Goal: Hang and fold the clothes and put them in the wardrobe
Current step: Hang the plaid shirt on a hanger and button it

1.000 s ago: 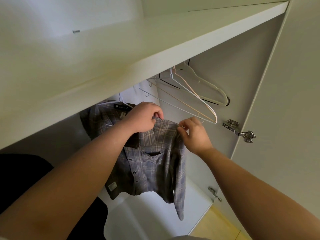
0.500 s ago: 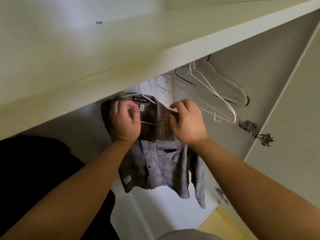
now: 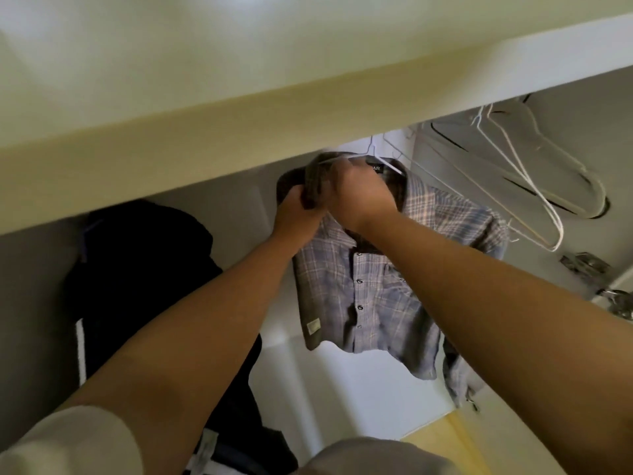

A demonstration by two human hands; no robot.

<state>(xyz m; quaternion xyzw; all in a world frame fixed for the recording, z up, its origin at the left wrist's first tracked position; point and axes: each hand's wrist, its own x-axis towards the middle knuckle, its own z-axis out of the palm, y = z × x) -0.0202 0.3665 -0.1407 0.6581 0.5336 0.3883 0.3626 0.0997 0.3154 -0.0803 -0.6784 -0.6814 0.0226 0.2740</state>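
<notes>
Right hand (image 3: 359, 197) shifted left, beside left hand (image 3: 295, 205), both gripping plaid shirt (image 3: 359, 296) (on white hanger (image 3: 388, 166))

Single head view, close in, tilted up under the wardrobe shelf (image 3: 212, 132), facing into the hanging space; forearms (image 3: 205, 320) fill lower frame.

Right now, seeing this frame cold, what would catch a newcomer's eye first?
Both hands meet at the collar of a plaid shirt on a white wire hanger, centre frame, just under the wardrobe shelf; the left hand grips the bunched fabric, the right hand curls over the collar. Dark clothing hangs to the left, and empty hangers hang at upper right.
</notes>
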